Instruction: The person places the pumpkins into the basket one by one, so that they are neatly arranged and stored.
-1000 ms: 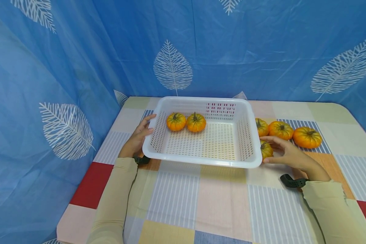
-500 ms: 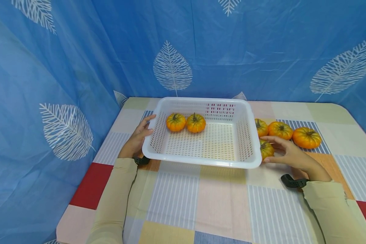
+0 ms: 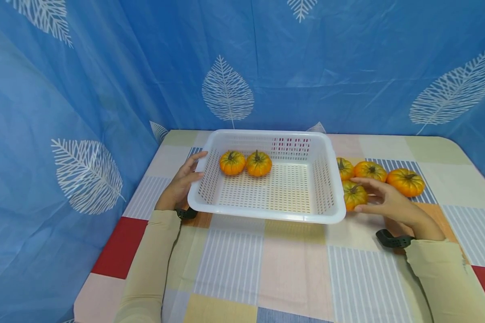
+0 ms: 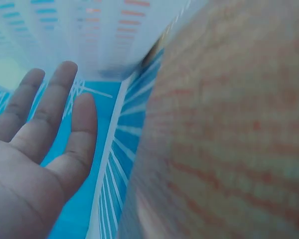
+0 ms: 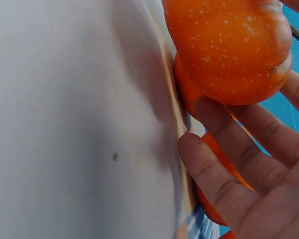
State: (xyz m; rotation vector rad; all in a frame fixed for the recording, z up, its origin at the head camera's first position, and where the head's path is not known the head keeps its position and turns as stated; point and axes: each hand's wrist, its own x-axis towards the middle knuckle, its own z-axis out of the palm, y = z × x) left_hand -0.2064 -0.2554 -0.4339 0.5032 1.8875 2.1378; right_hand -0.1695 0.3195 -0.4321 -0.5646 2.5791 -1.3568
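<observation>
Blue leaf-print cloth [image 3: 266,80] hangs behind your patchwork-covered desk [image 3: 234,264]. Your left hand [image 3: 181,181], fingers extended, touches the white basket [image 3: 262,216] at its left edge, seemingly to steady it, while your right hand [image 3: 392,204] grips a pumpkin [image 3: 354,197] just outside the opposite wall, probably sideways for secure hold. It's squat, ribbed, orange, green-tinged on top and pale-flecked.

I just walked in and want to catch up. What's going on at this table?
A person's right hand grips a small, round, orange-and-green pumpkin just outside the right wall of a white, rectangular, perforated plastic basket. The left hand is at the basket's left side. Two similar pumpkins sit inside it, side by side, while three other pumpkins lie to its right on the multicoloured patchwork cloth.
</observation>
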